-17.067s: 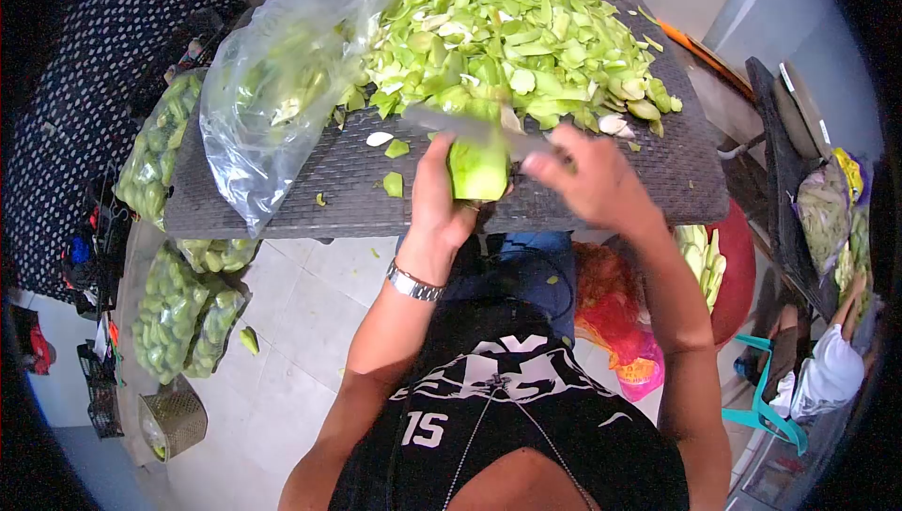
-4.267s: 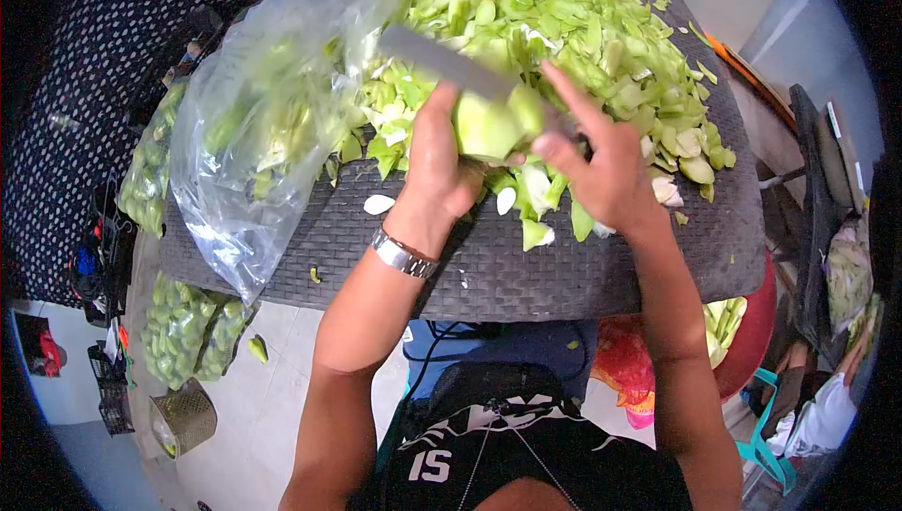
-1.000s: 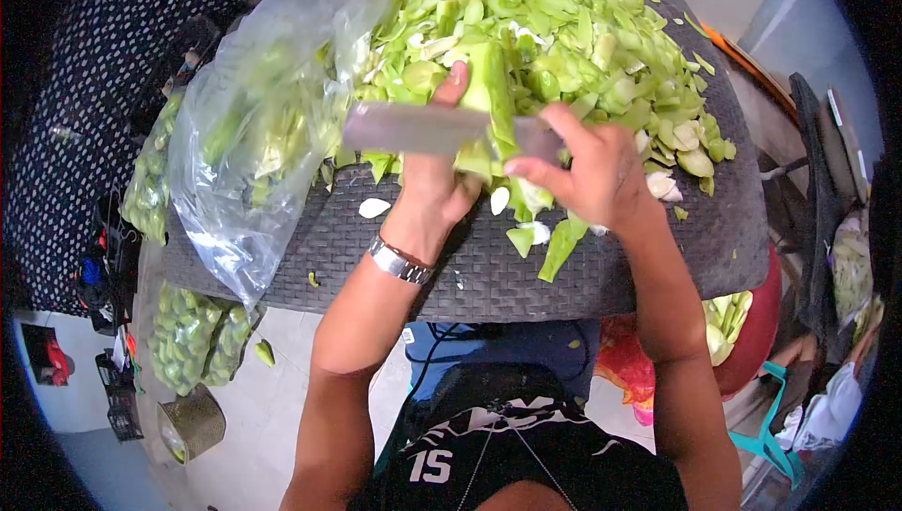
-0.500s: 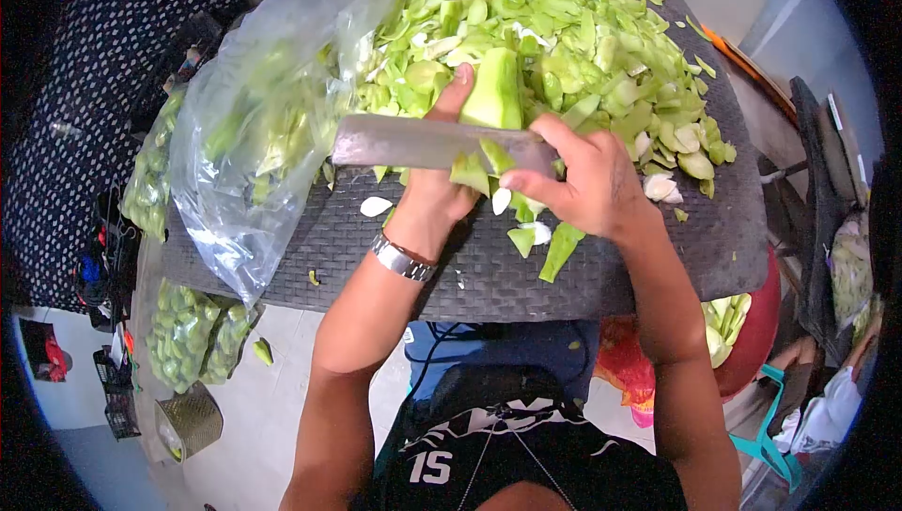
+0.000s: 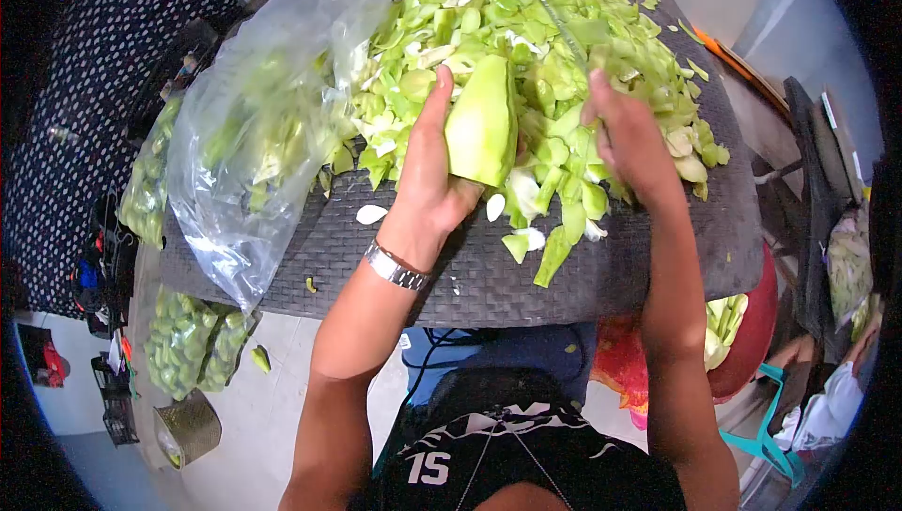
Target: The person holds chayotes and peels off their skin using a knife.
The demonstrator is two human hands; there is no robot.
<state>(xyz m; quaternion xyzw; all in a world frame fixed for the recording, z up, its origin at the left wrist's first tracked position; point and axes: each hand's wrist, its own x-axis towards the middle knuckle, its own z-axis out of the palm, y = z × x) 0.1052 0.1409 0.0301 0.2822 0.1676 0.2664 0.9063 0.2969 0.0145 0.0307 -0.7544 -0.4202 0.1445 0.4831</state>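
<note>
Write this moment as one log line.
left hand: holds pale-green oblong vegetable | right hand: holds grey metal knife | knife: apart from vegetable | green-and-white peelings: heaped on dark woven tabletop

Bright light washes the heap of pale-green peelings at one o'clock; its source is out of view. White glare streaks the clear, crumpled plastic bag at ten o'clock. Motion blur softens the bare right hand at two o'clock, while the smooth, pale-green peeled vegetable looks crisp. Fisheye distortion bends the edges; all four corners are black.
</note>
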